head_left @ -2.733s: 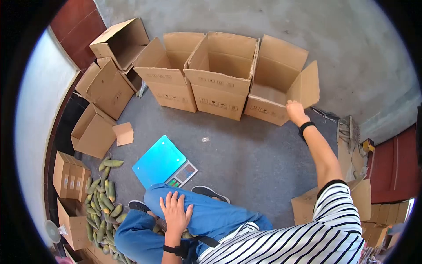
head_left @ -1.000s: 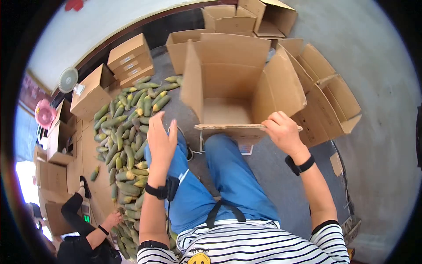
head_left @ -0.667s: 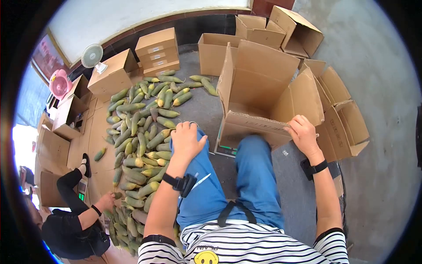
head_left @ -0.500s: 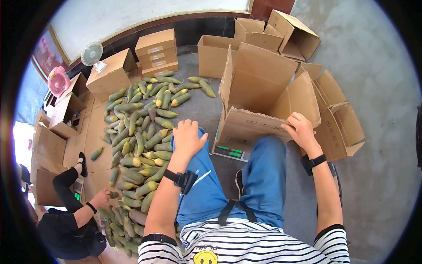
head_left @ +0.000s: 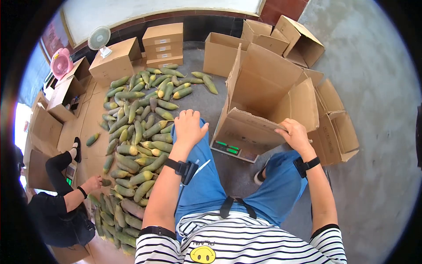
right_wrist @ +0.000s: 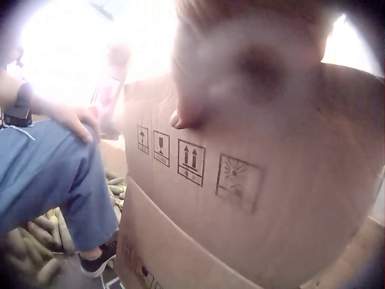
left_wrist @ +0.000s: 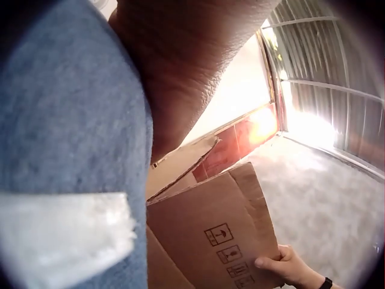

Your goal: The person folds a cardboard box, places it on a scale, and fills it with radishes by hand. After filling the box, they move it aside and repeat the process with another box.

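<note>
A tall cardboard box (head_left: 255, 132) with raised flaps stands on a digital scale (head_left: 233, 150), whose green display shows below the box's near side. My right hand (head_left: 295, 135) grips the edge of the near flap. In the right wrist view its thumb (right_wrist: 183, 117) lies against the printed face of that flap (right_wrist: 192, 161). My left hand (head_left: 190, 127) rests on my left knee, holding nothing. Blue trouser cloth (left_wrist: 72, 120) and the blurred underside of the left hand (left_wrist: 174, 72) fill much of the left wrist view.
Left of my legs lies a large pile of green-yellow cucumber-like vegetables (head_left: 140, 132). Beyond it are stacked flat boxes (head_left: 163, 44) and a small fan (head_left: 100, 39). More cardboard boxes (head_left: 336, 132) line the right and back. Another person (head_left: 61, 215) sits at lower left.
Earlier my right hand held a flap of a box in the back row; that box now stands on the scale. The view has turned left, and my right knee has swung out rightward.
</note>
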### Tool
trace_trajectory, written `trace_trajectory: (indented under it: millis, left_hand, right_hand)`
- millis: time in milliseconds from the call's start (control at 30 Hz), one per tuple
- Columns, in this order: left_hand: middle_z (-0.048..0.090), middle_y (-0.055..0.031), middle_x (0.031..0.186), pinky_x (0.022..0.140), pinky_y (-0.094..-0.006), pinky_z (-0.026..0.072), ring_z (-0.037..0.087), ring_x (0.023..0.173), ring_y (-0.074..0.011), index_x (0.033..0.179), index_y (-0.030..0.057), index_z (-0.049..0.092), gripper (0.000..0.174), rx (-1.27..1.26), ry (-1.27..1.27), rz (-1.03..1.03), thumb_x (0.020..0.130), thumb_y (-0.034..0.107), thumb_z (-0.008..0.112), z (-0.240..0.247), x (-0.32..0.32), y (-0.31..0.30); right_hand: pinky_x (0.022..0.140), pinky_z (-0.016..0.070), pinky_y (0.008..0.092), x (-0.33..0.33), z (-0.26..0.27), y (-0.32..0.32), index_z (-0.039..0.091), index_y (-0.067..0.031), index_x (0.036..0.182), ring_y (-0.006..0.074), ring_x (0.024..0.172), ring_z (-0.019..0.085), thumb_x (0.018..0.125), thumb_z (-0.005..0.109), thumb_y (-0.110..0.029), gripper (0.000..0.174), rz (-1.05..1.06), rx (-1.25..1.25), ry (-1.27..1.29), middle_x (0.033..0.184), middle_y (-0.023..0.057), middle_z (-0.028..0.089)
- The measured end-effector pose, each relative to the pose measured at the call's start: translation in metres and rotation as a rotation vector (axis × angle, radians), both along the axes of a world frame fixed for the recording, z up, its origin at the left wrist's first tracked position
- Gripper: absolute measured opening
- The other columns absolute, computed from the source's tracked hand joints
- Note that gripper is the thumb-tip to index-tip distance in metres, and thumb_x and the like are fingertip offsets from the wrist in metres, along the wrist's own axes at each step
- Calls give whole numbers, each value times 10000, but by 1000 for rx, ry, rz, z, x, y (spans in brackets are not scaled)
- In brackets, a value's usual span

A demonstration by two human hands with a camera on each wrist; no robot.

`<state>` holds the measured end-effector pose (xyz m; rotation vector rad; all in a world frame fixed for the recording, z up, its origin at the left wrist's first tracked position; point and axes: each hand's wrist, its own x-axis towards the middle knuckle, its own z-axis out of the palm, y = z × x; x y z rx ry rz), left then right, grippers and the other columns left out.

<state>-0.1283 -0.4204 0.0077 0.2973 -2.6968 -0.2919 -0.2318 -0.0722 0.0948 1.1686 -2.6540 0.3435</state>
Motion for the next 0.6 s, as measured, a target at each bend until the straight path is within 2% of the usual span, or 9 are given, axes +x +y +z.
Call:
trace_trajectory:
  millis: [133,233,300,333,400,467,533,600]
  left_hand:
    - [608,-95,1043,850,-447,466,551,1059,-300,1001,80,641,410,7,-12,-11,736,374,745,2,-6,5]
    - [609,-100,1052,857,-446,463,551,1062,-302,1004,80,641,399,7,5,-14,741,363,741,1,-7,11]
    - [609,-108,1056,858,-446,462,551,1063,-304,1008,79,642,387,-47,86,-29,745,347,737,-2,-8,17]
    - [609,-108,1056,858,-446,462,551,1063,-304,1008,79,642,387,-42,73,-37,745,347,737,-3,-9,19]
    - [612,-110,1013,813,-465,448,552,1026,-310,932,65,637,358,-17,102,-53,728,345,726,-3,-13,20]
    - [613,-112,1015,817,-462,449,553,1025,-309,931,65,637,352,-33,81,-69,738,347,721,-2,-13,22]
    - [620,-115,1052,871,-438,469,563,1057,-312,1013,69,648,369,-37,6,-42,769,341,704,2,-14,23]
    - [623,-109,1049,875,-436,471,565,1058,-309,1009,70,650,360,-45,-12,-46,774,338,703,4,-15,25]
  right_hand:
    - [712,499,403,4,0,0,668,-35,859,307,833,614,821,718,-243,217,4,-50,5,806,106,611]
    - [742,504,404,6,7,-5,672,-41,924,311,870,616,830,716,-244,228,-15,17,-71,869,107,621]
    - [815,510,396,12,17,-8,668,-43,1045,312,956,623,851,706,-225,269,-10,-116,-67,997,114,637]
    - [815,510,396,13,22,-9,668,-43,1045,312,956,623,851,706,-225,269,-19,-112,-79,997,114,637]
    - [890,499,390,14,33,-8,648,-45,1142,316,1040,617,867,693,-185,312,8,-266,80,1120,122,631]
    - [894,498,376,18,49,-5,650,-45,1143,304,1040,620,868,687,-162,301,-29,-307,121,1132,123,631]
    - [898,497,362,30,66,-2,651,-44,1144,292,1039,624,870,681,-139,292,-56,-353,171,1143,124,632]
    - [882,500,340,45,85,0,655,-32,1122,263,996,639,872,668,-106,261,10,-487,248,1119,124,636]
